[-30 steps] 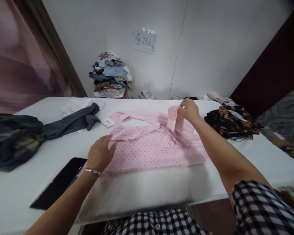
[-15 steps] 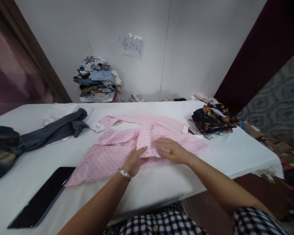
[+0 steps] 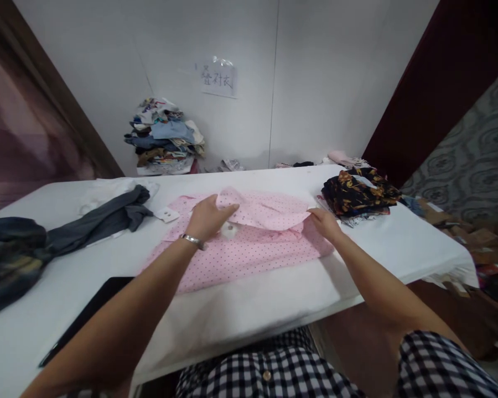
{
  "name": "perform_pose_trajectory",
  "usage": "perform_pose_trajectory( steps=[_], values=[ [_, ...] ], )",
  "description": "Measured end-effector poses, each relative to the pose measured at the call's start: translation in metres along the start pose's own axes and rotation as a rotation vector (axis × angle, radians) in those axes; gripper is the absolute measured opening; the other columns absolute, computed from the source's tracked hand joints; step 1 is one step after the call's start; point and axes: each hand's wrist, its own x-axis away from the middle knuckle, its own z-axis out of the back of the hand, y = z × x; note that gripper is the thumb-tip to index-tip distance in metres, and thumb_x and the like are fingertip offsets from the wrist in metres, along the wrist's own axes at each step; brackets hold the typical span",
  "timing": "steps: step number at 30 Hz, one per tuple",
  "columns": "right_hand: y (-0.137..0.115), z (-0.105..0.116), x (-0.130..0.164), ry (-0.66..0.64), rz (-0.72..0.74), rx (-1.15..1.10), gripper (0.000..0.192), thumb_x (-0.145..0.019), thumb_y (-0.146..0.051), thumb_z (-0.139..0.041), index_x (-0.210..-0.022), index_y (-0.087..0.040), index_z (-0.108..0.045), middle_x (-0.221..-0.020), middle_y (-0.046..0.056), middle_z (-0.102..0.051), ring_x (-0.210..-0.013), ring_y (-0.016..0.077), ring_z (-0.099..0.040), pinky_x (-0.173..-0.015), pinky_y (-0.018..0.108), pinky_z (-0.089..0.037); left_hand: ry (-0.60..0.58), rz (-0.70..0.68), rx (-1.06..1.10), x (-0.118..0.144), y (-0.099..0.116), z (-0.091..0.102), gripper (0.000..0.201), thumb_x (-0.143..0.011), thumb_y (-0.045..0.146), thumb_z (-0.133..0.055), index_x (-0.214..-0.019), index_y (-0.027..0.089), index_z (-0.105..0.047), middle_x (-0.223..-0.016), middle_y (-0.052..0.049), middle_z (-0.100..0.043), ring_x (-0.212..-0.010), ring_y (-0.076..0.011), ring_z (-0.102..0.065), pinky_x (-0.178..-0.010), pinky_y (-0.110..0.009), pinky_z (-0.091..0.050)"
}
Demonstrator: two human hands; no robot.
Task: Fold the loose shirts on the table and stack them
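Note:
A pink shirt (image 3: 244,257) with small dark dots lies partly folded on the white-covered table. My right hand (image 3: 326,224) pinches the right end of a raised layer of it. At the other end of that layer is my left hand (image 3: 207,218), its thumb laid over the cloth; its fingertips are partly hidden. A bracelet (image 3: 193,240) circles my left wrist. Just under that hand, a white cuff (image 3: 229,230) with a button shows. Another white cuff (image 3: 166,214) with buttons sticks out at the shirt's far left.
Dark grey garments (image 3: 103,217) and a dark bundle (image 3: 14,260) lie on the left. My left forearm partly covers a black flat device (image 3: 91,309). A folded dark floral stack (image 3: 359,193) sits on the right. Behind the table stands a tall clothes pile (image 3: 164,138) near the wall.
My hands have moved apart, the left one up and left, the right one to the right. The shirt's lower left part has been folded inward, and a layer is now stretched between my hands.

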Motion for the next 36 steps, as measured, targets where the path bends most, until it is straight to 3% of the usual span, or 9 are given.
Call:
perform_pose_trajectory(
  steps=[3, 7, 11, 16, 20, 26, 28, 33, 36],
  values=[
    [0.005, 0.006, 0.016, 0.134, 0.074, -0.050, 0.033, -0.088, -0.022, -0.040, -0.107, -0.016, -0.066, -0.107, 0.011, -0.069, -0.101, 0.0223, -0.061, -0.090, 0.037, -0.046, 0.041, -0.209, -0.392, 0.006, -0.010, 0.028, 0.049, -0.070, 0.061, -0.061, -0.088, 0.015, -0.059, -0.095, -0.010, -0.063, -0.098, -0.0297, -0.058, -0.092, -0.042, -0.040],
    [0.008, 0.002, 0.052, -0.015, 0.255, -0.022, 0.029, -0.089, -0.027, -0.044, -0.105, -0.021, -0.068, -0.107, 0.008, -0.069, -0.102, 0.0220, -0.062, -0.092, 0.039, -0.046, -0.186, -0.379, -0.641, 0.042, -0.060, 0.026, 0.036, -0.067, 0.050, -0.070, -0.082, 0.018, -0.060, -0.092, -0.008, -0.062, -0.099, -0.0287, -0.057, -0.105, -0.046, -0.024],
    [0.008, -0.008, 0.073, -0.116, 0.342, 0.043, 0.029, -0.086, -0.025, -0.049, -0.110, -0.024, -0.066, -0.123, 0.008, -0.062, -0.114, 0.0230, -0.056, -0.097, 0.042, -0.043, -0.407, -0.282, -0.579, 0.078, -0.121, -0.002, 0.035, -0.071, 0.050, -0.064, -0.089, 0.020, -0.063, -0.102, -0.010, -0.065, -0.100, -0.0290, -0.058, -0.100, -0.044, -0.033],
    [0.022, -0.014, 0.071, -0.071, 0.238, 0.165, 0.041, -0.080, -0.017, -0.049, -0.119, -0.019, -0.061, -0.130, 0.013, -0.056, -0.118, 0.0274, -0.052, -0.096, 0.047, -0.044, -0.234, -0.041, -0.379, 0.082, -0.163, -0.013, 0.055, -0.083, 0.055, -0.041, -0.119, 0.017, -0.057, -0.135, -0.013, -0.051, -0.126, -0.0277, -0.045, -0.103, -0.039, -0.033],
    [0.039, -0.014, 0.069, -0.089, 0.162, 0.202, 0.037, -0.080, -0.015, -0.046, -0.110, -0.019, -0.068, -0.116, 0.011, -0.066, -0.107, 0.0269, -0.060, -0.093, 0.046, -0.046, -0.184, 0.151, -0.285, 0.073, -0.169, -0.014, 0.059, -0.087, 0.055, -0.029, -0.124, 0.016, -0.054, -0.125, -0.013, -0.059, -0.112, -0.0265, -0.056, -0.093, -0.036, -0.041],
    [0.057, -0.016, 0.077, -0.069, 0.161, 0.174, 0.035, -0.082, -0.019, -0.046, -0.108, -0.022, -0.069, -0.114, 0.008, -0.068, -0.104, 0.0256, -0.062, -0.092, 0.044, -0.047, -0.236, 0.155, -0.445, 0.075, -0.151, -0.025, 0.053, -0.081, 0.045, -0.046, -0.125, 0.016, -0.053, -0.115, -0.014, -0.063, -0.097, -0.0277, -0.062, -0.076, -0.035, -0.044],
    [0.061, -0.015, 0.079, -0.052, 0.154, 0.187, 0.032, -0.084, -0.022, -0.045, -0.105, -0.021, -0.070, -0.110, 0.009, -0.069, -0.102, 0.0261, -0.063, -0.091, 0.045, -0.047, -0.242, 0.188, -0.411, 0.072, -0.144, -0.016, 0.041, -0.083, 0.043, -0.044, -0.112, 0.018, -0.060, -0.101, -0.011, -0.068, -0.090, -0.0265, -0.063, -0.070, -0.033, -0.043],
    [0.068, -0.003, 0.082, -0.004, 0.156, 0.196, 0.032, -0.087, -0.031, -0.048, -0.112, -0.022, -0.067, -0.112, 0.009, -0.068, -0.105, 0.0290, -0.062, -0.089, 0.047, -0.047, 0.008, 0.285, -0.386, 0.058, -0.150, 0.019, 0.036, -0.084, 0.043, -0.037, -0.102, 0.023, -0.061, -0.097, -0.008, -0.069, -0.087, -0.0262, -0.063, -0.065, -0.031, -0.042],
    [0.067, -0.003, 0.089, -0.018, 0.183, 0.183, 0.030, -0.088, -0.030, -0.046, -0.106, -0.023, -0.069, -0.110, 0.008, -0.069, -0.105, 0.0279, -0.062, -0.090, 0.047, -0.046, -0.128, 0.350, -0.463, 0.058, -0.171, 0.020, 0.034, -0.081, 0.040, -0.040, -0.097, 0.019, -0.062, -0.098, -0.011, -0.069, -0.089, -0.0291, -0.063, -0.067, -0.033, -0.043]
  ],
)
